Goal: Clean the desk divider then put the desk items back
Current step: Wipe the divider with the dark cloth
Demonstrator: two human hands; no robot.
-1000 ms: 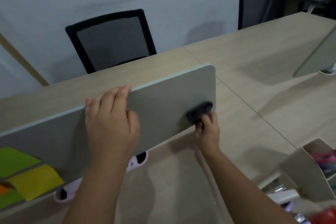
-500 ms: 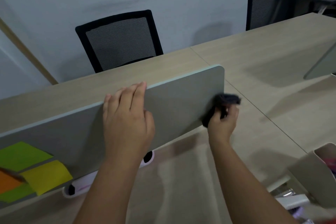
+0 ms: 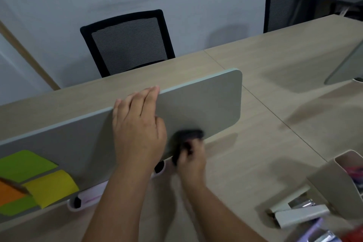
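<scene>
Our right hand (image 3: 191, 160), gripping the black cloth (image 3: 188, 136), has slid from the divider (image 3: 206, 104) end toward our flat left hand (image 3: 137, 125); sticky notes (image 3: 35, 180), stapler (image 3: 300, 215) nearby.

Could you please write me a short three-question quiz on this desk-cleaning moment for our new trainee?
1. True or false: the left hand rests on the top edge of the desk divider.
2. What does the right hand hold against the divider? A) a dark cloth B) a spray bottle C) a sponge on a stick
3. Fill in: coloured sticky notes sit at the divider's ___ end, as the person sees it.

Key: 1 true. 2 A; it meets the panel low, near its bottom edge. 3 left; green, yellow and orange notes show there.
</scene>
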